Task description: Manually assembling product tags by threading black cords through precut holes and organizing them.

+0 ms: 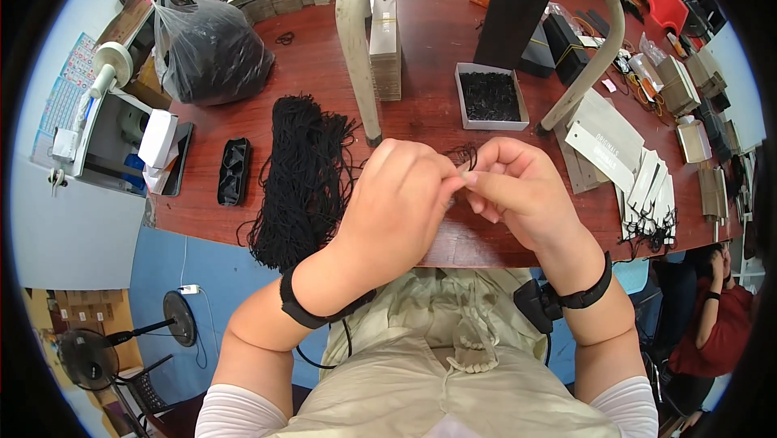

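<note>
Over the table's near edge, my left hand (401, 195) and my right hand (518, 191) meet with fingertips pinched together. A thin black cord (463, 153) loops up between them, and both hands grip it; the exact pinch point is partly hidden by the fingers. To the left of my left hand lies a thick bundle of black cords (299, 163). Beyond my right hand stands a shallow white box (524, 114) of small black pieces. Farther right, pale hang tags (647, 187) are fanned out, with black strings at their near ends.
A black compartment tray (234, 171) and a plastic bag of black material (212, 49) are at left. Pale metal legs (356, 41) stand on the table (316, 49), beside a banded tag stack (386, 49). A person in red (720, 325) sits at right; a fan (89, 359) stands lower left.
</note>
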Tool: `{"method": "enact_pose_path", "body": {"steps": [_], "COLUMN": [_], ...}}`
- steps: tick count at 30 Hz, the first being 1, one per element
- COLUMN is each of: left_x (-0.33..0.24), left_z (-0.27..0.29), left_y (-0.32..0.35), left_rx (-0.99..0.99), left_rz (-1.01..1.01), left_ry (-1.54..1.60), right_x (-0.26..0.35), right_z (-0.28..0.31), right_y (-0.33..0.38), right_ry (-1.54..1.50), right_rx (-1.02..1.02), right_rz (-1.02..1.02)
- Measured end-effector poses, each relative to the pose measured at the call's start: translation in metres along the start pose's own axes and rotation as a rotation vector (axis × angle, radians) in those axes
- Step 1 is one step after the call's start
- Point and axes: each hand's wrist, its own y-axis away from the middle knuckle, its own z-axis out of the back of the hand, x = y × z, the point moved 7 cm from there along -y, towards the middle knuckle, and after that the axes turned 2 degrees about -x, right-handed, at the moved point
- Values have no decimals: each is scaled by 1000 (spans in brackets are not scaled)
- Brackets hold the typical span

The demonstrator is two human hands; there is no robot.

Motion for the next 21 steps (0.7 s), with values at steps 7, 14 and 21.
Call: {"method": "enact_pose_path", "body": {"steps": [7, 14, 21], "left_x": [0, 30, 31], "left_z": [9, -19, -23], "left_y": [3, 23, 22], "left_rx": [-74, 82, 47], "left_rz": [13, 608, 723], "left_ry": [112, 790, 894], "right_x": [4, 11, 15], "right_z": [3, 0, -3], "right_y": [-3, 1, 6], "right_ry": [-129, -80, -1], "right_rx": [10, 9, -45], "right_rz": [108, 172, 248]}}
